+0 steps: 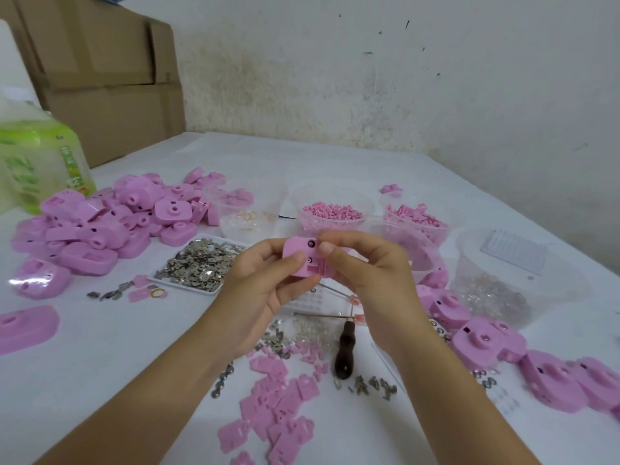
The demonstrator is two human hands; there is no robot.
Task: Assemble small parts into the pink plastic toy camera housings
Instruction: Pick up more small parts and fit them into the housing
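Fingers (295,261) of the left hand (265,283) curled round the housing (302,260) from its left side. The right hand (365,273) pinched its upper right edge, thumb just beside two dark spots (311,244), so prob. nearer for the next press. The housing was held betw. both hands, flat face toward the person. Farther: tray (188,283) w/ metal bits, then cup (332,211).

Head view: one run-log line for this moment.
left hand: grips pink housing | right hand: pinches same housing, right side | dark-handled tool: on table, untouched | part being fitted: cannot tell
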